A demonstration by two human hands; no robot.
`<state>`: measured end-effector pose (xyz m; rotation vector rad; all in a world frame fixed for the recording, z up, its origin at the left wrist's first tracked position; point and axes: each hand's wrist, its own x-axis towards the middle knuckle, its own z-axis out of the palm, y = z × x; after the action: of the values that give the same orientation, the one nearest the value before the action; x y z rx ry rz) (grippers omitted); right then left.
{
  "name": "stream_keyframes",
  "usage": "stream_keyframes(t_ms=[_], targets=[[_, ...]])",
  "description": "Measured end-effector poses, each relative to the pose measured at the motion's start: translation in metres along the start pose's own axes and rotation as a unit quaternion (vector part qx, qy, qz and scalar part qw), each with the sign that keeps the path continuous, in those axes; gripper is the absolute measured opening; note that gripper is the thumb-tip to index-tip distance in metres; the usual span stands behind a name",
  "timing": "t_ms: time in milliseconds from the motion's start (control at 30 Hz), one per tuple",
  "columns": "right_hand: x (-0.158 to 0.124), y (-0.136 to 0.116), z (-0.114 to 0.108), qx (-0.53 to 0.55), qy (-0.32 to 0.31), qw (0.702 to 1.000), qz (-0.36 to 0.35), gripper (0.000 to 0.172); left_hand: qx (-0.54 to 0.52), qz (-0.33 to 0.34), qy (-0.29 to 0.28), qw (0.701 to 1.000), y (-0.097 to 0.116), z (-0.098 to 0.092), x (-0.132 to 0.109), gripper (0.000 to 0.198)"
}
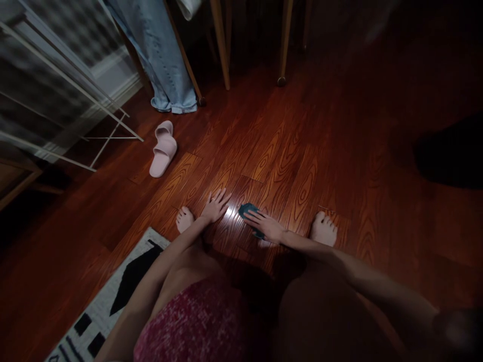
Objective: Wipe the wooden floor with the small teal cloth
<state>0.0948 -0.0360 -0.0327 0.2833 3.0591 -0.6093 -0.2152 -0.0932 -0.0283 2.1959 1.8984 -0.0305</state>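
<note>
- The left hand [216, 205] lay flat on the wooden floor [287, 161], palm down. Its fingers were released and fanned out, grasping nothing.
- The right hand [266, 223] rested palm down on a small teal cloth [247, 210]. Its fingers were stretched out straight across the cloth rather than curled around it.
- The teal cloth lay on the floor between the person's two bare feet, just beside the left hand's fingertips. Part of it showed beyond the right hand's fingers, and a bright glare on the boards sat next to it.
- The left foot [184, 219] stood close to the left wrist, at the corner of a pale rug with black shapes [113, 296]. The right foot [323, 229] stood just beyond the right forearm.
- A pink slipper [164, 148] lay alone on the floor, well apart from the hands.
- Further off, light blue jeans [162, 55] hung down to the floor beside wooden furniture legs [222, 45], and a white drying rack [75, 85] stood at the left.
</note>
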Motion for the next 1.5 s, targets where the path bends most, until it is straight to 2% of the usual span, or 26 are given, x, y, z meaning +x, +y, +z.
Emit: stream_keyframes(t_ms=[67, 167, 267, 367, 433, 500, 633, 700, 800, 900, 1000, 1100, 1200, 1300, 1400, 1500], targets=[[0.007, 0.007, -0.003, 0.003, 0.017, 1.0, 0.019, 0.069, 0.001, 0.003, 0.0, 1.0, 0.0, 0.0, 0.0, 0.058], [0.008, 0.029, -0.008, 0.004, 0.075, 0.991, 0.11, 0.062, 0.0, 0.002, 0.003, 1.0, 0.0, 0.0, 0.0, 0.058], [-0.004, 0.05, -0.008, 0.002, 0.14, 0.964, 0.225, 0.065, -0.001, -0.001, 0.002, 1.0, -0.001, 0.001, 0.001, 0.058], [-0.022, 0.052, -0.003, -0.006, 0.177, 0.945, 0.276, 0.069, 0.003, 0.0, 0.0, 1.0, 0.0, 0.001, 0.0, 0.057], [-0.03, 0.043, 0.001, -0.009, 0.162, 0.953, 0.254, 0.069, 0.005, -0.001, -0.003, 1.0, 0.0, -0.001, 0.0, 0.057], [-0.033, 0.03, 0.003, -0.007, 0.121, 0.973, 0.197, 0.067, 0.007, -0.003, -0.005, 1.0, 0.001, -0.002, 0.0, 0.057], [-0.019, 0.01, 0.001, 0.014, 0.018, 0.999, 0.047, 0.066, 0.008, -0.005, -0.008, 1.0, 0.003, -0.003, 0.001, 0.057], [-0.009, 0.009, -0.002, 0.021, -0.006, 1.0, 0.008, 0.069, 0.006, -0.004, -0.01, 1.0, 0.003, -0.004, 0.001, 0.057], [0.005, 0.017, -0.007, 0.022, 0.011, 0.999, 0.02, 0.071, 0.001, -0.004, -0.013, 1.0, 0.004, -0.005, 0.001, 0.057], [0.007, 0.034, -0.013, 0.017, 0.065, 0.992, 0.108, 0.062, -0.002, -0.007, -0.017, 1.0, 0.004, -0.006, 0.001, 0.058], [0.0, 0.049, -0.016, 0.006, 0.113, 0.971, 0.21, 0.061, -0.004, -0.007, -0.013, 1.0, 0.004, -0.006, 0.001, 0.057], [-0.011, 0.047, -0.013, -0.001, 0.129, 0.959, 0.253, 0.064, -0.003, -0.005, -0.009, 1.0, 0.003, -0.004, 0.0, 0.058], [-0.016, 0.031, -0.008, -0.006, 0.109, 0.969, 0.222, 0.063, 0.0, -0.006, -0.007, 1.0, 0.002, -0.003, 0.0, 0.058], [-0.01, 0.012, -0.004, -0.004, 0.062, 0.99, 0.13, 0.064, -0.001, -0.003, -0.002, 1.0, 0.001, -0.002, 0.0, 0.057], [0.001, 0.004, -0.002, 0.001, 0.019, 0.998, 0.052, 0.072, -0.004, -0.001, 0.0, 1.0, 0.001, -0.002, 0.0, 0.057], [0.009, 0.008, -0.005, -0.005, 0.023, 0.999, 0.049, 0.071, -0.005, -0.002, -0.005, 1.0, 0.001, -0.002, 0.0, 0.058]])
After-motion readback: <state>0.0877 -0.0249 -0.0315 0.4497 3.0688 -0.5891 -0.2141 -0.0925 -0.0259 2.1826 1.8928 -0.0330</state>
